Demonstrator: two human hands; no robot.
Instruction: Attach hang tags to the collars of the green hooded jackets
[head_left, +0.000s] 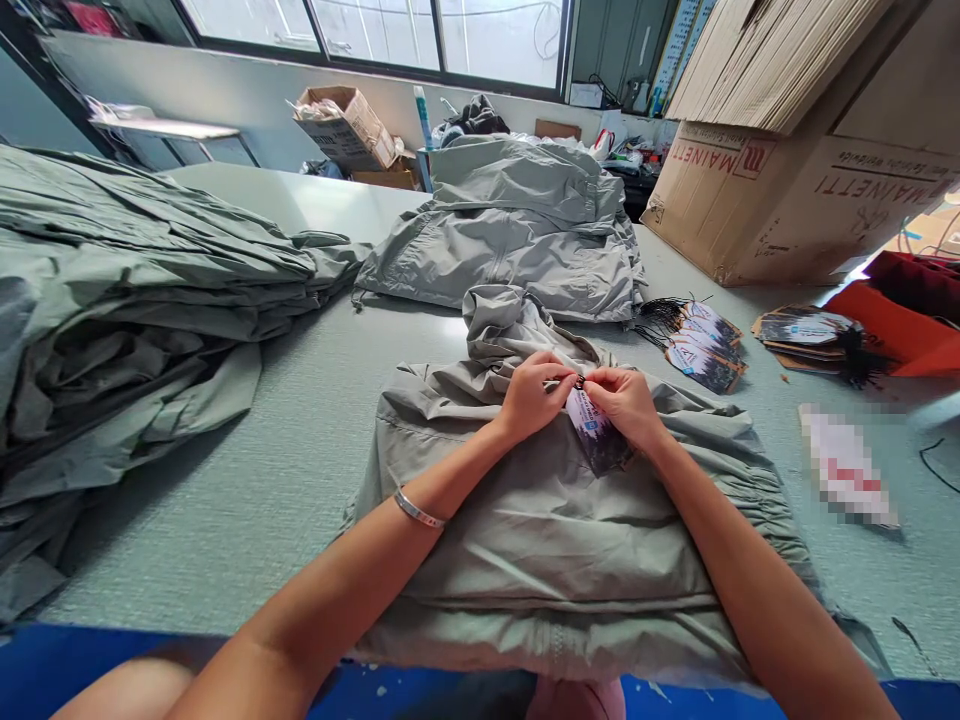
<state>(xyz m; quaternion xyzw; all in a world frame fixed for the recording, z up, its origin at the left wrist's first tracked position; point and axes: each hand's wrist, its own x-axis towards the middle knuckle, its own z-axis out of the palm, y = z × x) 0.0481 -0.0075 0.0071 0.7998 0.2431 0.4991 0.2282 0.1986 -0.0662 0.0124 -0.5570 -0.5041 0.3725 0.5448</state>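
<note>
A grey-green hooded jacket (525,520) lies spread in front of me at the table's near edge. Over its upper part, my left hand (536,395) and my right hand (622,400) meet, both pinched at the black string of a hang tag. The hang tag (596,435), dark with a pale printed upper part, hangs below my fingertips against the fabric. Fingers partly hide the string and its fastening. Just beyond my right hand lies a fanned bunch of hang tags (705,345) with black strings.
A folded grey-green jacket stack (502,240) lies ahead, and a large heap of similar garments (135,300) fills the left. Cardboard boxes (750,200) stand at the back right. Another tag pile (806,328), red-orange fabric (900,310) and a blurred packet (847,465) lie to the right.
</note>
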